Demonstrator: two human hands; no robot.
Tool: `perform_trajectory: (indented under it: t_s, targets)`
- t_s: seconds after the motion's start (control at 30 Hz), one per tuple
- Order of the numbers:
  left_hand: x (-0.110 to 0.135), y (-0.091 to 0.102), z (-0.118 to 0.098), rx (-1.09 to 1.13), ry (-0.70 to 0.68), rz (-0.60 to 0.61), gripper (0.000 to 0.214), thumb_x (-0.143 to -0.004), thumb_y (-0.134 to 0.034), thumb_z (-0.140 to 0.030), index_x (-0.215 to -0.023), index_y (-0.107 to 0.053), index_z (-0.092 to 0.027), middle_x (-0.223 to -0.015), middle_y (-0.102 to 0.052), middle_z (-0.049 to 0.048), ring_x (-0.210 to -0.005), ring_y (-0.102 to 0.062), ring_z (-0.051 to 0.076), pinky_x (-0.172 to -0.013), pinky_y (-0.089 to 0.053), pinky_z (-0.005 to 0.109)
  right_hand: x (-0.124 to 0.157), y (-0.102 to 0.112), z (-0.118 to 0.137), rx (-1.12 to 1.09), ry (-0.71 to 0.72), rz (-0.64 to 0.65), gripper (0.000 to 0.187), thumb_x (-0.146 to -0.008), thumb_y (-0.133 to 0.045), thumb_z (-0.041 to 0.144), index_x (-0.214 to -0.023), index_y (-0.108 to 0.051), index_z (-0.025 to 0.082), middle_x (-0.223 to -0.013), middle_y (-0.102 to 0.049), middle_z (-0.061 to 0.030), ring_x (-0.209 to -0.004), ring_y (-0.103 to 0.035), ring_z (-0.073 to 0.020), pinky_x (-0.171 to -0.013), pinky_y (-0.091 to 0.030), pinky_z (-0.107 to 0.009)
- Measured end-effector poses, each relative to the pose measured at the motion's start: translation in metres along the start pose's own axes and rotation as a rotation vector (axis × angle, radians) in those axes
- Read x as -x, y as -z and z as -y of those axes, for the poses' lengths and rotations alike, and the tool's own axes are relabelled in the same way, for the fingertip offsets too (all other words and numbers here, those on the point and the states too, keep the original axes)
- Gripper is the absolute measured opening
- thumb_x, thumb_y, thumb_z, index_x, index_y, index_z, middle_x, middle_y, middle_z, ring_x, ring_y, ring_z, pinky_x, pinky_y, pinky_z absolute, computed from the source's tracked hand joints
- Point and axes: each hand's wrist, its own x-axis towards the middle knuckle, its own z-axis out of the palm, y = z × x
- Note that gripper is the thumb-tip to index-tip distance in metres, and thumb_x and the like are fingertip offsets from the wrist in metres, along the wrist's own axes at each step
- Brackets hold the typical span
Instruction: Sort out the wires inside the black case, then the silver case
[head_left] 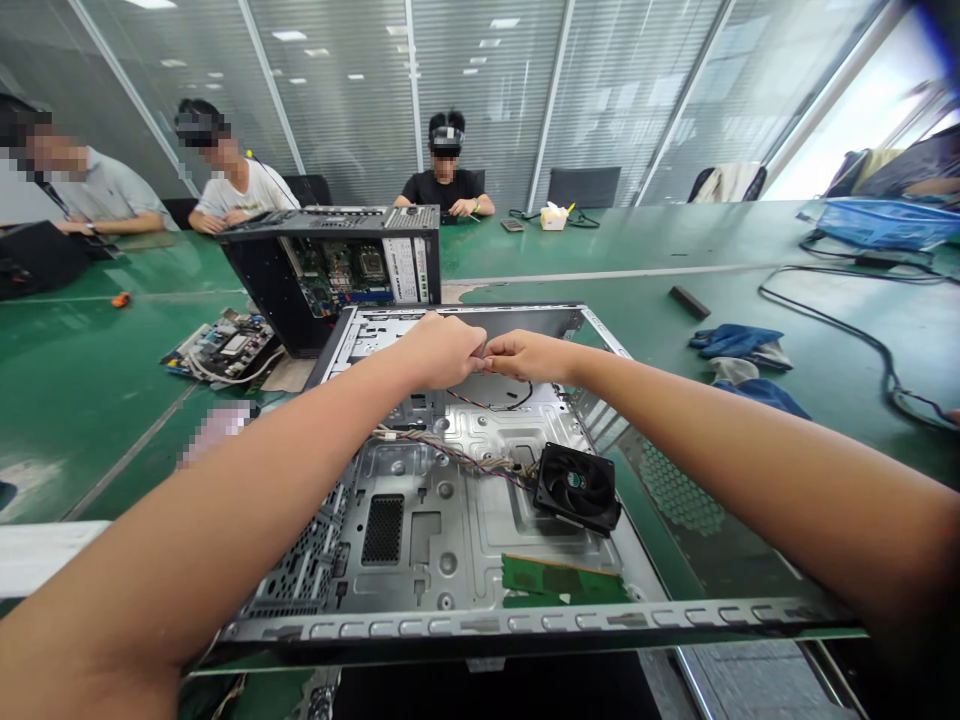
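Observation:
Both my hands meet over the far half of an open computer case [480,625] that lies on its side. My left hand [448,350] is closed, its fingertips touching those of my right hand [529,357], which is pinched. Whatever sits between the fingertips is too small to make out. Just below them a thin dark cable [510,405] curves over the metal. A bundle of twisted wires [450,452] runs across the case to a black cooling fan [576,485]. Green memory sticks [562,577] lie near the case's front edge.
A second computer case [259,285] stands upright behind, with a circuit board [225,345] left of it. Blue-grey gloves [742,350], a dark bar [689,302] and a black cable [847,325] lie on the green table [562,258]. Several people sit across it.

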Motion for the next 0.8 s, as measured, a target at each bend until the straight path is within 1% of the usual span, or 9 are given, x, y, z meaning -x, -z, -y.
perform_trajectory:
  t_s: [0.13,0.3,0.57,0.67,0.8]
  targets:
    - [-0.0006,0.0007,-0.0011,-0.030,-0.032,0.034,0.027,-0.092,-0.049,-0.036,-0.101,-0.067,-0.019,-0.090,-0.073,0.0103,-0.083,-0.066,0.024,-0.080,-0.039,0.037,0.0018,0.0011,0.0036,0.070,0.026,0.052,0.014,-0.092,-0.051,0.021,-0.080,-0.055,0.017,-0.059,-0.040,0.0050,-0.054,-0.033,-0.0096,-0.052,-0.029,-0.025]
    - [-0.0002,0.0024,-0.0018,-0.056,-0.049,0.057,0.029,-0.092,-0.048,-0.039,-0.102,-0.067,-0.018,-0.088,-0.074,0.0101,-0.081,-0.065,0.024,-0.078,-0.037,0.036,0.0012,0.0017,0.0048,0.153,0.039,0.070,0.013,-0.091,-0.049,0.022,-0.082,-0.057,0.017,-0.061,-0.042,0.0042,-0.056,-0.038,-0.0110,-0.056,-0.032,-0.026]
    - [-0.0012,0.0005,-0.0018,-0.075,-0.051,0.059,0.029,-0.092,-0.048,-0.038,-0.102,-0.067,-0.018,-0.089,-0.074,0.0106,-0.083,-0.066,0.025,-0.078,-0.036,0.037,-0.0001,0.0020,0.0035,0.164,0.047,0.085,0.013,-0.092,-0.048,0.021,-0.088,-0.060,0.016,-0.068,-0.049,0.0018,-0.059,-0.041,-0.0114,-0.058,-0.036,-0.027]
    - [-0.0025,-0.0013,-0.0019,-0.104,-0.049,0.070,0.031,-0.096,-0.043,-0.037,-0.104,-0.066,-0.017,-0.090,-0.074,0.0118,-0.085,-0.066,0.025,-0.080,-0.037,0.037,0.0011,0.0018,0.0050,0.169,0.023,0.072,0.014,-0.093,-0.048,0.023,-0.088,-0.059,0.016,-0.066,-0.046,0.0023,-0.059,-0.040,-0.0114,-0.057,-0.034,-0.027]
    - [-0.0035,-0.0029,-0.0019,-0.113,-0.041,0.079,0.034,-0.098,-0.039,-0.034,-0.106,-0.065,-0.016,-0.092,-0.074,0.0128,-0.086,-0.067,0.025,-0.083,-0.037,0.038,0.0020,0.0016,0.0052,0.148,0.030,0.052,0.018,-0.095,-0.049,0.027,-0.082,-0.057,0.016,-0.060,-0.042,0.0037,-0.056,-0.037,-0.0109,-0.055,-0.032,-0.026]
